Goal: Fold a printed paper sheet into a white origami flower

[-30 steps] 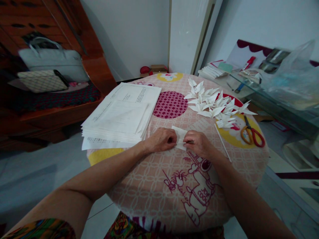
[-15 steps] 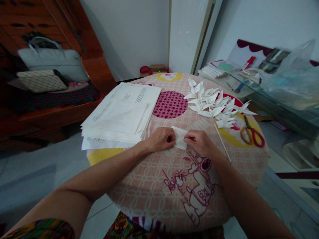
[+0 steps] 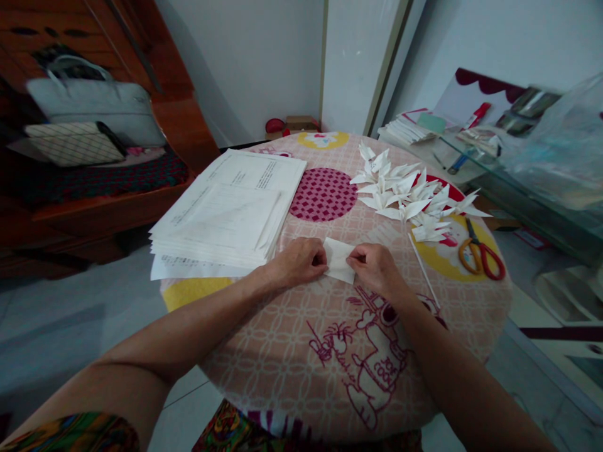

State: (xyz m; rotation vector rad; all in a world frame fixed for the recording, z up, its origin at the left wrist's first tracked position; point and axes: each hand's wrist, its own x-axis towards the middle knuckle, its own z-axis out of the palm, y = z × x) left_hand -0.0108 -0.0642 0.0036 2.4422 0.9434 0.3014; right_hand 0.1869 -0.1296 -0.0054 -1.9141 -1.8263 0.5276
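A small folded piece of white paper (image 3: 340,260) lies on the round table's pink patterned cloth (image 3: 292,351). My left hand (image 3: 298,262) pinches its left edge with fingers curled. My right hand (image 3: 377,269) pinches its right edge, fingers also closed. Both hands rest on the cloth near the table's middle.
A thick stack of printed sheets (image 3: 226,210) lies at the left. Several folded white paper shapes (image 3: 407,194) are piled at the back right. Orange-handled scissors (image 3: 478,254) and a thin white stick (image 3: 424,270) lie at the right. A glass shelf (image 3: 527,188) stands beyond the table.
Both hands stay on the small paper; the right hand's fingers have slid a little along its edge. The camera has shifted slightly.
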